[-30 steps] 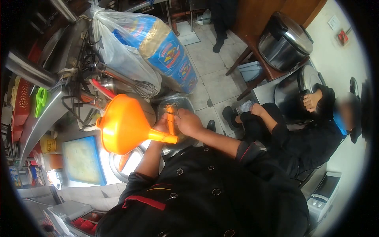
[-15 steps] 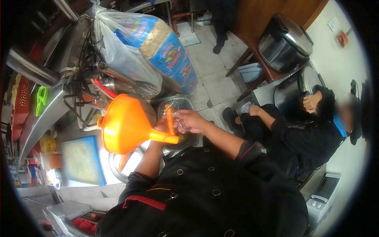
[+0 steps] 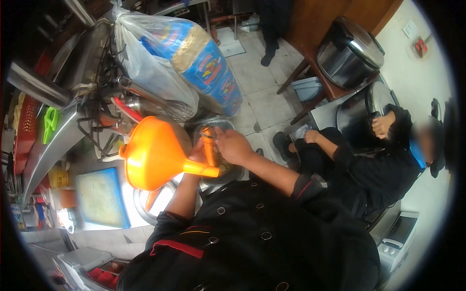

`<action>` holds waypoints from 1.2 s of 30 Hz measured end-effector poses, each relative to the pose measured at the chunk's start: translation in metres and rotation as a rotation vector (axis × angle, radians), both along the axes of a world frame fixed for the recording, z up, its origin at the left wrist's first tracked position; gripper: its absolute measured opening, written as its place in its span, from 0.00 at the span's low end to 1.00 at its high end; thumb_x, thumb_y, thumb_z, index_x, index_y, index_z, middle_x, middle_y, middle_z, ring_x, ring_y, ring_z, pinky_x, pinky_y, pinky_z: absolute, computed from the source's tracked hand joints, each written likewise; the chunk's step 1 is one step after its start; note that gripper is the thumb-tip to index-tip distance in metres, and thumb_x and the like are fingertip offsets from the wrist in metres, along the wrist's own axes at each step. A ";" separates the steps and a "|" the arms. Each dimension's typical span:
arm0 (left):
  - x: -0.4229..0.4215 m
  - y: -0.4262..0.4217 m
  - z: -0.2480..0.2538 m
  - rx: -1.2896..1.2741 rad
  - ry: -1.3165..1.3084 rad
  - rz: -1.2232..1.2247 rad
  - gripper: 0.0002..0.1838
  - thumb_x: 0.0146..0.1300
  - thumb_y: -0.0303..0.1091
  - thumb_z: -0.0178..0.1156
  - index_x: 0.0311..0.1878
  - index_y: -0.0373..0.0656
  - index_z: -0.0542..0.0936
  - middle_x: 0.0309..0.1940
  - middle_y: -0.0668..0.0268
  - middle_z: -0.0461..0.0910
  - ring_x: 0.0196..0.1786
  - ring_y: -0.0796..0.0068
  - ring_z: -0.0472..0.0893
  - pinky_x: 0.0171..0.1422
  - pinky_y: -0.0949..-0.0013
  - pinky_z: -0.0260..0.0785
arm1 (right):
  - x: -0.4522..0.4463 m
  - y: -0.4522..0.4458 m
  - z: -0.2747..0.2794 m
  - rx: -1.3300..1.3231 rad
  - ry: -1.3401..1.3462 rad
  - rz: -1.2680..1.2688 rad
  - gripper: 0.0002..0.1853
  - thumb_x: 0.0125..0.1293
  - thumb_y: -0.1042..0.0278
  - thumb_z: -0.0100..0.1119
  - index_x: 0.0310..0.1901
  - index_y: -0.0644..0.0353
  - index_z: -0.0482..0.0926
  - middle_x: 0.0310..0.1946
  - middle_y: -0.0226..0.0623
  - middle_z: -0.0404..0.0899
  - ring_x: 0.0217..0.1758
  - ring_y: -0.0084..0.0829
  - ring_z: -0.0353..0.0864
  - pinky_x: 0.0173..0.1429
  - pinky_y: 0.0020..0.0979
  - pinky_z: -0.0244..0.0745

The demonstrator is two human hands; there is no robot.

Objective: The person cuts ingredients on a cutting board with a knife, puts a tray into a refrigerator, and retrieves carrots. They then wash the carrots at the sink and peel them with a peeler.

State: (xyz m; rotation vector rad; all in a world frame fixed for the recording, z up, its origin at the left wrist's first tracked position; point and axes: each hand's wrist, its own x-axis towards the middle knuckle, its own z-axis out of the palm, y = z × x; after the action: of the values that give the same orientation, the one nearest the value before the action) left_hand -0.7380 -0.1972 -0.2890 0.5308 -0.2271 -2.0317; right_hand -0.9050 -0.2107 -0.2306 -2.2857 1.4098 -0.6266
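A carrot (image 3: 208, 151) stands nearly upright in my left hand (image 3: 196, 152), whose fingers are wrapped around it and partly hidden. My right hand (image 3: 234, 146) is closed at the carrot's upper end on a wire-handled peeler (image 3: 209, 137), now mostly covered by the fingers. Under both hands is a dark bin (image 3: 228, 175) lined with plastic, with some scraps inside. A large orange funnel (image 3: 153, 154) hangs in front of my left forearm and hides part of the view. Another carrot (image 3: 152, 198) lies on a round metal lid or tray (image 3: 165, 203).
A blue-edged cutting board (image 3: 102, 196) lies on the left counter. Whisk (image 3: 179, 111) and other utensils hang beside a tall bag of blue packages (image 3: 208, 63). To the right sits a co-worker (image 3: 378, 174), near large metal cookers (image 3: 347, 53).
My right hand has moved in and up against the carrot's upper end. The peeler's wire loop, plain to see before, is now mostly hidden. My left hand stays put.
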 end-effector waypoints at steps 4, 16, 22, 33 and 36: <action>0.002 0.002 -0.002 -0.014 0.047 -0.023 0.24 0.63 0.48 0.57 0.56 0.44 0.71 0.44 0.63 0.78 0.43 0.70 0.77 0.48 0.67 0.71 | 0.001 0.000 -0.005 -0.049 0.081 0.013 0.23 0.65 0.62 0.48 0.59 0.66 0.69 0.33 0.46 0.76 0.39 0.45 0.76 0.45 0.41 0.72; -0.004 -0.015 0.001 0.145 0.150 -0.008 0.22 0.66 0.52 0.52 0.53 0.45 0.73 0.39 0.61 0.79 0.39 0.67 0.79 0.44 0.65 0.74 | 0.010 -0.005 -0.005 0.106 0.236 0.035 0.22 0.65 0.64 0.46 0.57 0.69 0.69 0.34 0.49 0.78 0.39 0.47 0.78 0.45 0.43 0.73; 0.011 -0.045 -0.031 0.160 0.075 0.169 0.23 0.66 0.58 0.49 0.43 0.45 0.75 0.32 0.59 0.79 0.30 0.63 0.78 0.35 0.59 0.74 | 0.013 0.004 -0.005 0.231 0.299 0.158 0.18 0.66 0.63 0.44 0.51 0.67 0.72 0.39 0.53 0.79 0.41 0.49 0.81 0.44 0.47 0.75; 0.041 -0.072 -0.149 -0.004 0.353 0.266 0.22 0.64 0.58 0.52 0.47 0.50 0.75 0.34 0.68 0.78 0.36 0.67 0.78 0.38 0.57 0.73 | -0.001 0.013 0.028 0.417 0.361 0.272 0.16 0.65 0.63 0.45 0.42 0.66 0.78 0.36 0.51 0.81 0.40 0.48 0.81 0.45 0.47 0.75; 0.071 -0.082 -0.196 -0.002 0.163 0.393 0.21 0.63 0.58 0.54 0.47 0.51 0.76 0.33 0.68 0.78 0.36 0.69 0.79 0.40 0.58 0.74 | -0.003 0.013 0.025 0.429 0.356 0.280 0.16 0.65 0.62 0.45 0.39 0.66 0.79 0.35 0.51 0.81 0.40 0.49 0.81 0.45 0.47 0.75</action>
State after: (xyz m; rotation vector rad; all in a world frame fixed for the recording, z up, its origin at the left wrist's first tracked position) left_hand -0.6669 -0.2791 -0.4852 0.3722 -0.0224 -1.6796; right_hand -0.9081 -0.1978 -0.2057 -2.2398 1.1867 0.1660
